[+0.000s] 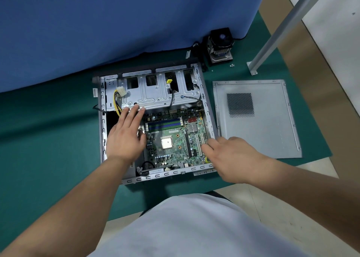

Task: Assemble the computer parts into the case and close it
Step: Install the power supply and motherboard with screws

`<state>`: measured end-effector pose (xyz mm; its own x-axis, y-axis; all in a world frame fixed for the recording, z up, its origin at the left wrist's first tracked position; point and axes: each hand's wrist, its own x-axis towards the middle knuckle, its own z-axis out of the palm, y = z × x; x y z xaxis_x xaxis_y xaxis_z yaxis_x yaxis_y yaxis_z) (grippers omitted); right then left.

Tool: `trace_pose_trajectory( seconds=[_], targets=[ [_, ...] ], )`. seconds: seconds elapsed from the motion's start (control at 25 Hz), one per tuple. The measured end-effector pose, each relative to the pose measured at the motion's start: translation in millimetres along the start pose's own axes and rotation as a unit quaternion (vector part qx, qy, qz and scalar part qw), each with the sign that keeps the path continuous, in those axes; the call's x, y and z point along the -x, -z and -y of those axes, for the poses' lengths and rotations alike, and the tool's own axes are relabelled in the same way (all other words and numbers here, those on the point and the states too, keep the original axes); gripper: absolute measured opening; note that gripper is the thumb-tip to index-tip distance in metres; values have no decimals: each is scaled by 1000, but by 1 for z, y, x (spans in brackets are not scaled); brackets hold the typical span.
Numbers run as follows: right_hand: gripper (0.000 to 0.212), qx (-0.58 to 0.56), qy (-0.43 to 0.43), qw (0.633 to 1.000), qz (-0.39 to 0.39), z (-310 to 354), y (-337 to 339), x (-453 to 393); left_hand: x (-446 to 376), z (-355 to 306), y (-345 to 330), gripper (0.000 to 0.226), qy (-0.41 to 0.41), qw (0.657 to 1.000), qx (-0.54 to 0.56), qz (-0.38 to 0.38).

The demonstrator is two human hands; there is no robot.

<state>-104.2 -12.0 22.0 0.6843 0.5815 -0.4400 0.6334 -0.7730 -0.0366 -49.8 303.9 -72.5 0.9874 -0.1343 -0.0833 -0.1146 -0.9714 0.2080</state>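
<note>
We see the open grey metal computer case (pixel 155 120) lying flat on the green worktop (pixel 48 139). Inside it sits the green circuit board (pixel 175 139) with its square silver chip (pixel 166 142) bare in the middle.

Our left hand (pixel 125 134) is flat over the left side of the board. Its fingers (pixel 134 110) are straight and reach to the edge of the silver metal drive cage (pixel 155 94). They hold nothing. Our right hand (pixel 231 157) is over the near right corner of the case. Its fingers (pixel 208 145) are loose and point at the board. They hold nothing too.

The flat grey side panel with a patch of little holes (pixel 257 118) lies on the worktop just to the right of the case. The black fan with metal fins (pixel 220 46) stands behind the case, well apart from it. A few tiny screws (pixel 231 65) lie near the fan.

We think the fan must go on the bare chip before the panel goes on. If we close the case first, the chip will have no cooling. If we press hard on the board, small parts may bend. The loose yellow and black wires (pixel 116 100) near our left hand could get pinched under the panel. The tiny screws could roll away and get lost.
</note>
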Motion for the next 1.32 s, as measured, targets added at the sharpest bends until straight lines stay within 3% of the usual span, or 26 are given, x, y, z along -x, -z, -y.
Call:
trace_pose_trajectory(
  seconds=[0.08, 0.2, 0.44, 0.64, 0.88, 1.04, 1.2, 1.32],
  targets=[
    [32, 21, -30, 999, -17, 1, 0, -1, 0, 0, 0, 81, 1, 1000, -1, 0],
    [54, 55, -78, 995, -20, 0, -3, -4, 0, 0, 0, 81, -1, 1000, 0, 1],
    [30, 14, -21, 1000, 9, 0, 2, -3, 0, 0, 0, 80, -1, 1000, 2, 0],
    [54, 52, -84, 995, -1, -2, 2, -6, 0, 1, -1, 82, -1, 1000, 6, -3],
    [29, -4, -12, 1000, 13, -3, 0, -6, 0, 0, -1, 83, 1, 1000, 5, -3],
    [53, 41, -67, 997, 0, -4, 0, -6, 0, 0, 0, 82, 0, 1000, 4, -1],
    [37, -9, -23, 999, 30, -2, 1, -1, 1, -1, 0, 81, -1, 1000, 4, 0],
    [34, 12, -42, 999, -2, 0, -2, -5, 1, -1, 1, 81, 2, 1000, 4, 0]
  ],
)
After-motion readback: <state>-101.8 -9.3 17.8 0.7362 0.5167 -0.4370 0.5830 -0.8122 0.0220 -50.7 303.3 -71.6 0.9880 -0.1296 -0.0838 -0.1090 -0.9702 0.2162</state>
